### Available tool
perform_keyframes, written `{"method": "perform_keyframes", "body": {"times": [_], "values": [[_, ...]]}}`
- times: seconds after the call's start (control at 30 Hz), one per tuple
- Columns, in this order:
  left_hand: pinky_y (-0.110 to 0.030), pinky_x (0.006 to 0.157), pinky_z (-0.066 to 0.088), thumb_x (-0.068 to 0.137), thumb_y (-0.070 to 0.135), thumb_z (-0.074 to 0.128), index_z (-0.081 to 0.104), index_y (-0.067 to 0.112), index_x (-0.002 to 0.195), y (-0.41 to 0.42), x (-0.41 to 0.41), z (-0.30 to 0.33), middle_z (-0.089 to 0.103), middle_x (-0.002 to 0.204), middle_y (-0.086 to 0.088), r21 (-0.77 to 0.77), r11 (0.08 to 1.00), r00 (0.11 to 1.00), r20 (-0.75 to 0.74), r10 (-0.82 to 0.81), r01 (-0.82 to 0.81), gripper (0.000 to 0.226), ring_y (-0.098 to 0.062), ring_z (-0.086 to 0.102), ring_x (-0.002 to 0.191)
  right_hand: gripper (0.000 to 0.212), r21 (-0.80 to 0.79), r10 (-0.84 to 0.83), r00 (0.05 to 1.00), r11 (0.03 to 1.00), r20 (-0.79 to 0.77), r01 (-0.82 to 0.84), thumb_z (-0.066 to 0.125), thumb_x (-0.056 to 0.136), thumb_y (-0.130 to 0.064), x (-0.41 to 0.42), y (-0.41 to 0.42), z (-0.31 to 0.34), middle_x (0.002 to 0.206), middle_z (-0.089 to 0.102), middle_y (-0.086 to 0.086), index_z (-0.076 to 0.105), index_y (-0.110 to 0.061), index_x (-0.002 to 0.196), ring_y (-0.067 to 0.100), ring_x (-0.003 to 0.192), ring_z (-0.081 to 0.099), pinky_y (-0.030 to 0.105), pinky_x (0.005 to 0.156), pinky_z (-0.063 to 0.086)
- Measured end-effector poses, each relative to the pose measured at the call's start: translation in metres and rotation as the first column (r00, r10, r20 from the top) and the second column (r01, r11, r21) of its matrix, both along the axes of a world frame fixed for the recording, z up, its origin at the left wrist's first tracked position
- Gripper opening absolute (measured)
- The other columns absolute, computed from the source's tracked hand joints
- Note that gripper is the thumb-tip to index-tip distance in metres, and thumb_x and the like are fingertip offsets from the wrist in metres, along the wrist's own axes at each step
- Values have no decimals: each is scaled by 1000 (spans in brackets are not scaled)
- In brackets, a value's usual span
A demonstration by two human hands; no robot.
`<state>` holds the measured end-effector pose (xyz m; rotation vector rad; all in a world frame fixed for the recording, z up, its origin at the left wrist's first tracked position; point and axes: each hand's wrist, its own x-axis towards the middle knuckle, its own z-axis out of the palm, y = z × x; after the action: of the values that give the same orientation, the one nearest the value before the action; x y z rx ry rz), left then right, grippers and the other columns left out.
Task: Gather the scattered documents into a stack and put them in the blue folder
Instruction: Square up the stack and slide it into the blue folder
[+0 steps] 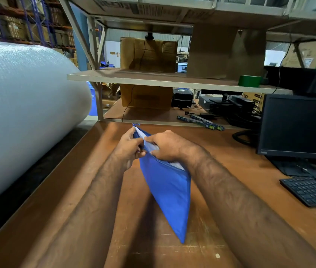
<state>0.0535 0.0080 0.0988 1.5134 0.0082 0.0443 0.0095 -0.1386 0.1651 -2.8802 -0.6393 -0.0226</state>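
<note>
both hands (145,147) hold blue folder (167,188), documents (149,145) inside.

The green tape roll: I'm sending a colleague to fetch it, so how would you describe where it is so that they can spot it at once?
Start at the black monitor on the right of the brown table. Look just above it to the right end of the grey shelf board. The green tape roll lies there, the only bright green thing among brown cardboard boxes.
</note>
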Motion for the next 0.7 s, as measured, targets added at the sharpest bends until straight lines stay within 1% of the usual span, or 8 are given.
{"method": "perform_keyframes", "body": {"times": [0.13,0.2,0.27,0.37,0.47,0.57,0.63,0.7], "values": [[-21,40,44,89,-12,42,54,5,130,-1,1,14,50,78,-12,9,1000,1000,-4,-3,3,45,-12,45,43,42,260,-221,946,953,236,158,57,95,-35,7,-17,1,128,64,4,60,-27,136,28,122,56,38,100,49],[-20,37,42,88,-14,43,55,10,120,-4,3,27,47,72,-9,28,1000,1000,-1,-9,9,42,-11,44,38,40,224,-290,956,935,39,275,56,94,-38,10,-27,-5,128,61,6,61,-28,133,29,118,55,40,94,51],[-19,36,41,88,-14,43,54,11,110,-11,6,42,44,63,-6,105,994,1000,9,-14,13,36,-10,42,35,26,423,-186,938,854,-293,302,60,90,-31,9,-36,-19,104,68,6,70,-20,111,25,93,62,39,74,52],[-18,34,40,90,-12,45,52,8,119,-31,13,53,48,63,-8,287,956,998,-1,-57,55,35,-8,44,32,21,655,-22,878,656,-478,374,62,87,-15,3,-48,-38,85,69,5,73,-7,104,19,70,60,30,64,43],[-21,36,47,96,-3,53,31,13,158,-59,13,31,65,95,-16,378,907,982,-109,-153,183,68,-12,53,40,20,637,-13,808,609,-589,473,53,100,-8,-3,-65,-66,65,62,-5,69,-14,90,5,47,54,17,45,45],[-27,41,54,100,10,62,36,11,154,-80,5,-29,52,131,1,416,824,921,-232,-313,385,59,-14,58,43,20,500,-113,700,621,-706,604,50,103,-15,-3,-88,-113,76,63,3,57,-17,85,10,56,61,23,52,57],[-36,57,61,101,14,62,49,9,143,-81,8,-71,55,139,0,523,798,954,-182,-240,300,45,-22,68,61,16,454,-177,657,592,-732,666,48,104,-13,-2,-99,-142,85,63,10,56,-16,90,15,61,66,25,50,58],[-43,92,55,98,22,62,54,12,143,-73,14,-101,58,147,-7,788,612,995,-8,-97,66,48,-30,67,110,14,458,-234,667,567,-708,685,49,102,-12,1,-106,-165,81,60,7,57,-16,91,12,54,62,22,45,55]]}}
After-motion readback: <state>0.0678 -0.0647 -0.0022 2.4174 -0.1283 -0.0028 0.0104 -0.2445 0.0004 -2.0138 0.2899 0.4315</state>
